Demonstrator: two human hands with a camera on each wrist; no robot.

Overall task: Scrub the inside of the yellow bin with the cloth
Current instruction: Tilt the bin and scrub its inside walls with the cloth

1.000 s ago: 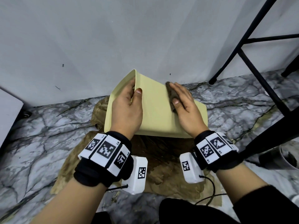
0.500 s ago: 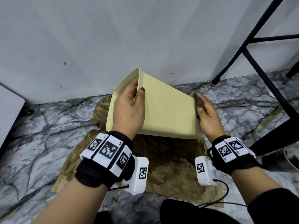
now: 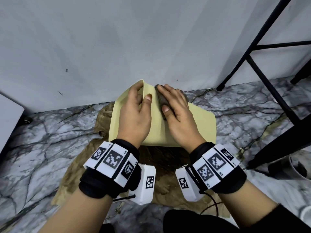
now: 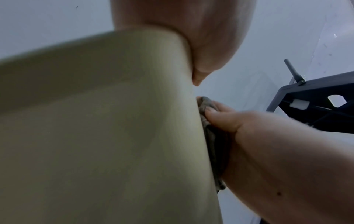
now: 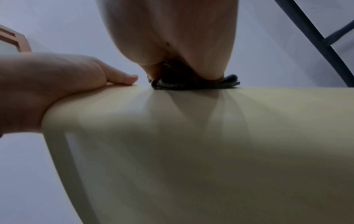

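Note:
The yellow bin lies tipped on the floor against the wall, outer face towards me; its inside is hidden. My left hand grips its upper left edge, fingers curled over the far side, thumb on the near face. My right hand lies on the near face close to the top edge, holding a dark grey cloth against it between thumb and fingers. In the left wrist view the cloth is squeezed between the right hand and the bin. In the right wrist view the cloth sits bunched under the fingers on the bin.
A stained brown mat lies under the bin on the marble floor. The white wall stands directly behind. Black metal frame legs rise at the right, with a grey bowl beside them. A white cabinet is at the left.
My right hand swept the cloth out to the bin's right edge, then back left and up beside my left thumb. The left hand kept its grip on the edge.

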